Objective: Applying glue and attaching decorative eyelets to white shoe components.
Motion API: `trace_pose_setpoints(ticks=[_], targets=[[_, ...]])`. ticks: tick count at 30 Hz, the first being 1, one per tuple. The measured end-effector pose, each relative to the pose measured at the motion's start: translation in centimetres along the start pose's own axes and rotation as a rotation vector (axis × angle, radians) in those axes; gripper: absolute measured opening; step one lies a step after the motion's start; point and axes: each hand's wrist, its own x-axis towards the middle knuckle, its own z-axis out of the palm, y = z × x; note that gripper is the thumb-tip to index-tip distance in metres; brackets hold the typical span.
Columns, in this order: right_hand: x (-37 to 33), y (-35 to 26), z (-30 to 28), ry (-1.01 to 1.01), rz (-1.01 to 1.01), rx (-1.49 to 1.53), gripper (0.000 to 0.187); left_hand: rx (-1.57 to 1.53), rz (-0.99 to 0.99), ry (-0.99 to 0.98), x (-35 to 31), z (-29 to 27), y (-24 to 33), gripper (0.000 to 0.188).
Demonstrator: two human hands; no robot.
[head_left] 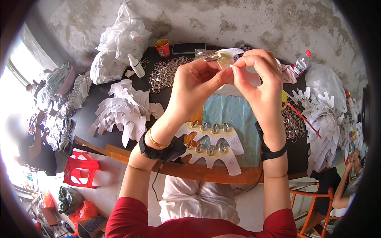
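My left hand [196, 85] is raised over the far part of the table, its fingers closed on a white cut piece [225, 60] with a yellowish patch. A shiny oval metal ring [213, 57] shows at the top of that piece. Close against it, my right hand [260, 75] pinches thumb and forefinger on a small white bit [231, 66]; whether this is part of the same piece I cannot tell. Below my hands, two white scalloped strips [228, 163] with oval rings [214, 128] on their tabs lie on a blue mat [242, 115].
Heaps of white cut pieces lie left [127, 107] and right [321, 127]. Piles of metal rings [164, 75] sit beside a white bottle [136, 65] and a red cup [162, 47]. A red stool [81, 169] stands at left; another person's hand [351, 158] shows at far right.
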Motion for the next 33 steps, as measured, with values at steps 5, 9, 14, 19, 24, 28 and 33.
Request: trace_pose_setpoints(ticks=[5, 9, 14, 19, 24, 28, 33], targets=[[-0.2, 0.6, 0.3, 0.014, 0.008, 0.044, 0.015, 0.050, 0.079, 0.009, 0.0, 0.1, -0.5, 0.015], [-0.1, 0.3, 0.9, 0.025, 0.009, 0.127, 0.014, -0.192, 0.113, -0.016, 0.0, 0.2, -0.2, 0.017], [0.0, -1.2, 0.3, -0.012, 0.490, 0.577, 0.012, -0.327, 0.108, 0.034, 0.0, 0.3, -0.3, 0.018], [-0.6, -0.5, 0.3, -0.117, 0.311, 0.396, 0.016, -0.320, 0.120, -0.036, 0.1, -0.2, -0.6, 0.017], [-0.8, -0.2, 0.2, -0.079, 0.414, 0.370, 0.012, 0.045, 0.093, 0.039, -0.1, -0.2, 0.0, 0.016], [-0.8, 0.2, 0.8, 0.002, 0.182, 0.152, 0.012, -0.091, 0.074, 0.043, 0.2, 0.5, -0.3, 0.015], [-0.7, 0.3, 0.4, -0.105, 0.269, 0.224, 0.011, -0.073, 0.097, 0.043, 0.1, 0.0, -0.2, 0.015]])
